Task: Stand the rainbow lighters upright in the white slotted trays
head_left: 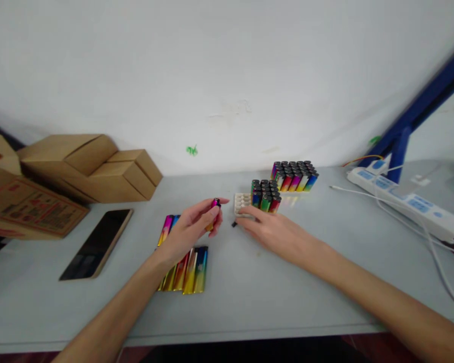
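My left hand [196, 219] is closed around a lighter [214, 205] with a black top, a pink upper body and a gold lower end, held upright. Under and behind that wrist lie shiny multicoloured lighters [189, 272], flat on the table in two rows, partly hidden. My right hand [267, 229] rests at the front of a white tray [242, 198] with small hollows, its fingers stretched out and touching the near edge. Several lighters [265, 194] stand upright in the tray's right part. A small black piece [234, 224] lies by my right fingertips.
Another block of upright lighters [295, 176] stands behind, near the wall. A phone [98, 244] lies at left, before cardboard boxes [91, 169]. On the right are a white power strip [408, 199], loose white cables [433, 247] and a blue metal frame [419, 106].
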Motion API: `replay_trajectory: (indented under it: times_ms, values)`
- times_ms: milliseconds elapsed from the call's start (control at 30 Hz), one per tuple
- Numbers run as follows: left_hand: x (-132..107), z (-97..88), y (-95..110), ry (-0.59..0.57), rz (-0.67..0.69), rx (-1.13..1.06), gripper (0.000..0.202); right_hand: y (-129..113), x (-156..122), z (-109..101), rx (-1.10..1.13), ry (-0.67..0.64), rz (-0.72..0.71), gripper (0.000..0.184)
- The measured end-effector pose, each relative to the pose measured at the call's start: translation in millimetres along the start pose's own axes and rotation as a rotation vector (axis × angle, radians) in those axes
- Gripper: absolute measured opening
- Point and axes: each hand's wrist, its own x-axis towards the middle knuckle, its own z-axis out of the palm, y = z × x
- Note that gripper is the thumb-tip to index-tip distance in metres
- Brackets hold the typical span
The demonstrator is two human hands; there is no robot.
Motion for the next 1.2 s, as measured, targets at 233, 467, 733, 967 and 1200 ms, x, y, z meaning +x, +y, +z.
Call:
replay_trajectory:
  times_ms: [233,467,733,967,1200]
  values:
    - [-10,8.0,4,-0.063,0.007,-0.050,0.033,5,16,39,-0.038,-0.046,-0.017,0.025]
    - [-12,18.5,10,-0.086,0.030,-0.037,0.030,10,11,31,0.246,0.156,-0.018,0.023]
    - [-3,24.7,15,-0.109,0.076,-0.014,0.015,13,0,-3,0.846,0.358,0.285,0.018]
    - [-1,29.8,6,-0.119,0.039,-0.133,0.017,4,3,-10,1.305,0.432,0.410,0.016]
    - [-8,35.4,7,-0.127,-0.027,-0.205,0.018,-5,4,-10,1.680,0.326,0.479,0.015]
